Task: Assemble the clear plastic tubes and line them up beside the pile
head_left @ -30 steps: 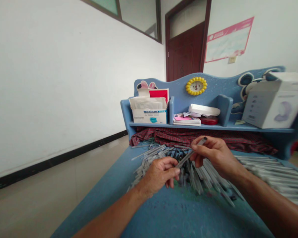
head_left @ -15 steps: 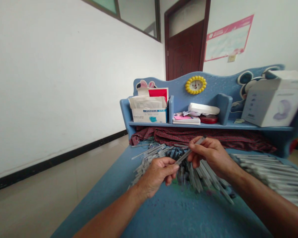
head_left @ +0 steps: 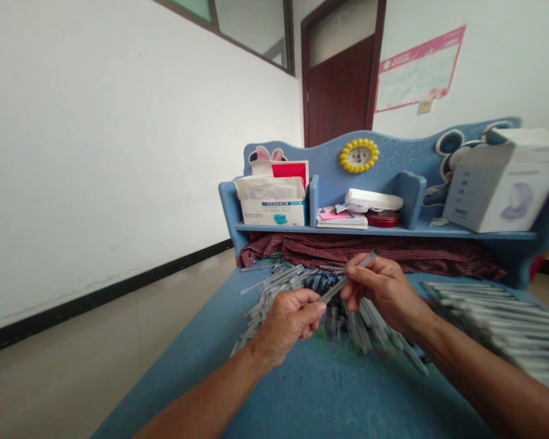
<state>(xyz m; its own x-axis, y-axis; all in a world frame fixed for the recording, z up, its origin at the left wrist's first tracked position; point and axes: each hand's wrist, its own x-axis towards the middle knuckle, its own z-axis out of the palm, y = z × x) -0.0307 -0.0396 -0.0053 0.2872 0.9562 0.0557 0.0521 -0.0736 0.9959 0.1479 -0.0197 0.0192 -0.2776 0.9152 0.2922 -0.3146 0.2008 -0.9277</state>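
A clear pen (head_left: 335, 290) with a dark upper end slants upward between my two hands. Its lower end is pinched between the thumb and fingers of my left hand (head_left: 287, 322). My right hand (head_left: 388, 288) is closed on the upper part, near the dark end. Under and behind both hands lies a loose heap of clear pen barrels (head_left: 359, 334), with small dark pieces (head_left: 319, 284) in its middle; my hands hide part of it. More barrels (head_left: 255, 317) spread out left of my left hand.
A thick stack of pens (head_left: 498, 320) lies right of my right forearm on the blue desk (head_left: 329, 396). Behind the heap is a bunched checked cloth (head_left: 311, 250). The shelf above bears a mask box (head_left: 274, 212), papers (head_left: 343, 221), a red tin (head_left: 383, 219) and a white carton (head_left: 498, 183).
Both hands keep their hold on the pen and have barely moved. The whole view has shifted very slightly.
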